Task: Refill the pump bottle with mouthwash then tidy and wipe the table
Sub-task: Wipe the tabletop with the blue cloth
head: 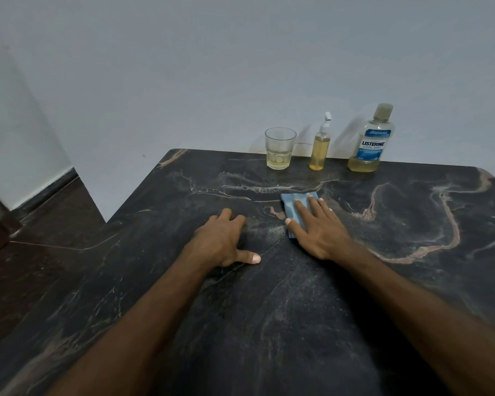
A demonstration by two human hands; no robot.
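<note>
The dark marbled worktop (pixel 269 310) fills most of the view, its far edge against a pale wall (pixel 212 67). Along that far edge, toward the right corner, stand three things in a row, apart from one another: the mouthwash bottle (pixel 372 138) with its cap on and only a shallow layer of yellow liquid left, the pump bottle (pixel 320 147) with its pump fitted and yellow liquid up to near the neck, and a glass (pixel 280 148) with a little yellow liquid in the bottom.

The refill looks done and the bottles seem tidied to the back, so I judge the wiping is the step in hand.

The right hand (pixel 317 227) lies flat with fingers straight, pressing a blue cloth (pixel 295 208) onto the worktop near its middle, just short of the bottles. The left hand (pixel 226 241) rests on the bare worktop beside it, fingers loosely bent and grasping nothing.

Most of the cloth is hidden under the right hand. The worktop's near edge and right side are cut off, and its veining makes any wet patches hard to make out.
</note>
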